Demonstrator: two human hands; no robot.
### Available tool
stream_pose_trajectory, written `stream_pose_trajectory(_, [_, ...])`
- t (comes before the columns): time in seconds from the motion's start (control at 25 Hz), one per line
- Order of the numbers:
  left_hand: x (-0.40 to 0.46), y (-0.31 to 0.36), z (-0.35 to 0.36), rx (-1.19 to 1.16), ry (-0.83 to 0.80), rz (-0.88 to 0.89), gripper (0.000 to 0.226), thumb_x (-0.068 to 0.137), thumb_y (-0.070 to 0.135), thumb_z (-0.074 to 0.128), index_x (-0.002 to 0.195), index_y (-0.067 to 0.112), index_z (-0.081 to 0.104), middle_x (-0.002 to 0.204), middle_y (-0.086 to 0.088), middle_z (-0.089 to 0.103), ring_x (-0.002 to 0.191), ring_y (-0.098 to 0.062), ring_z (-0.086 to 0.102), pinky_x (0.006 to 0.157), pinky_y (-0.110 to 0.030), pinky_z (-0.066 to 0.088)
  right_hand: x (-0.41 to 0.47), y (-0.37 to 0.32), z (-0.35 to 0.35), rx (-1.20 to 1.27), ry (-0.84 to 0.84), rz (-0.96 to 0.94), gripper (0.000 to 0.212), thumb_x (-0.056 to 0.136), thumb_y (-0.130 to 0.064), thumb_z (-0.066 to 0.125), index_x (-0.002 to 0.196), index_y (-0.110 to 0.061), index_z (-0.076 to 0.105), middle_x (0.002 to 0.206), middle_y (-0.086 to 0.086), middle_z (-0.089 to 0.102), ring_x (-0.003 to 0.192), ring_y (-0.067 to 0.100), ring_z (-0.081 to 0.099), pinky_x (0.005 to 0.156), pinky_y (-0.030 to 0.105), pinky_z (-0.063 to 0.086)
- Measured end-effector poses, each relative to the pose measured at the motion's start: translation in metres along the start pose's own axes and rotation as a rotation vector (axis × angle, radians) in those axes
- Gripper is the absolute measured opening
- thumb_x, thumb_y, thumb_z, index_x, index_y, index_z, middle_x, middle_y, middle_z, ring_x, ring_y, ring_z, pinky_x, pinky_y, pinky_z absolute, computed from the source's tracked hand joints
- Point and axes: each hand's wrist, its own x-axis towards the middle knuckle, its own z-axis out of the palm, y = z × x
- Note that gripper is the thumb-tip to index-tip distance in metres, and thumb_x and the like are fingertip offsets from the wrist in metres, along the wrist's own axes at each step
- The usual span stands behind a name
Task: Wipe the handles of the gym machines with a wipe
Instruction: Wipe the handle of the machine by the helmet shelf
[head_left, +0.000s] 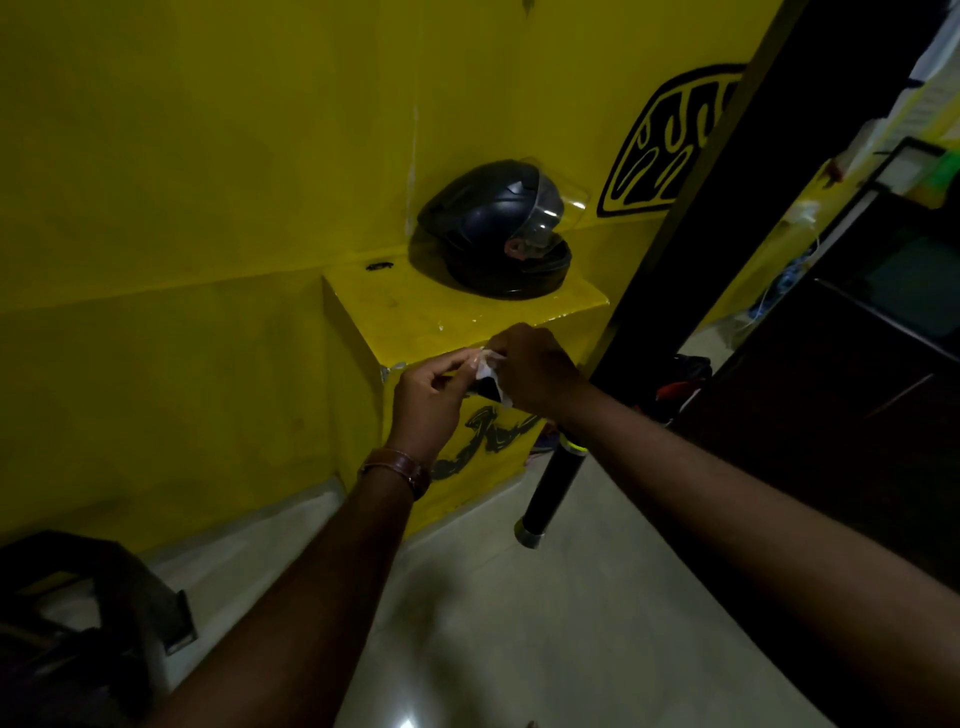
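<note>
Your two forearms reach up the frame from below, a brown wristband (402, 466) on the left one, and they meet in front of the yellow ledge (363, 332). Your left hand (426, 400) and right hand (530, 371) are close together, fingertips almost touching, both pinching the small white wipe (487, 370) held between them. You seem to be unfolding it or pulling it loose so that it opens to a usable size. Something dark sits just under it, but whether that is a packet cannot be told in this dim light.

No machine handle is under your hands yet. A black bar with a metal end cap (553, 488) hangs just below your right wrist and looks like the nearest thing to wipe.

A black helmet (493, 228) rests on the ledge, visor to the right, well clear of your hands. What it holds inside is hidden.
</note>
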Motion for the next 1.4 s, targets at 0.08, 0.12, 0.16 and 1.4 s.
stream_pose_trajectory(0.08, [-0.002,0.003,0.006,-0.097,0.047,-0.082,0.023,0.092,0.015,0.065,0.115,0.014,0.067,0.11,-0.003,0.07,0.1,-0.008,0.068,0.09,-0.036,0.056,-0.008,0.006,0.007,0.007,0.083,-0.117,0.017,0.088,-0.02,0.059,0.084,-0.005,0.067,0.093,0.019,0.068,0.078,0.031,0.062,0.061,0.021,0.035])
stream_pose_trajectory(0.12, [-0.004,0.004,0.01,-0.199,0.078,-0.143,0.025,0.091,0.011,0.064,0.116,0.011,0.065,0.111,-0.004,0.07,0.1,-0.008,0.067,0.09,-0.033,0.055,-0.013,0.007,0.012,0.005,0.126,-0.211,0.023,0.088,-0.022,0.056,0.086,-0.003,0.068,0.091,0.02,0.069,0.079,0.032,0.064,0.065,0.023,0.042])
stream_pose_trajectory(0.16, [-0.006,0.004,0.014,-0.32,0.106,-0.207,0.025,0.092,0.007,0.061,0.117,0.008,0.064,0.111,-0.005,0.07,0.101,-0.01,0.067,0.09,-0.031,0.055,-0.012,0.007,0.016,0.005,0.116,-0.268,0.024,0.087,-0.02,0.056,0.088,0.0,0.069,0.091,0.021,0.069,0.081,0.034,0.065,0.068,0.03,0.049])
stream_pose_trajectory(1.4, [-0.037,0.013,0.045,-0.693,-0.009,-0.451,0.038,0.09,0.001,0.054,0.127,-0.002,0.054,0.119,-0.019,0.065,0.1,-0.026,0.066,0.079,-0.032,0.057,-0.037,-0.02,-0.023,-0.283,-0.033,-0.103,0.021,0.096,-0.024,0.053,0.098,-0.004,0.06,0.102,0.019,0.061,0.094,0.036,0.061,0.064,0.031,0.035])
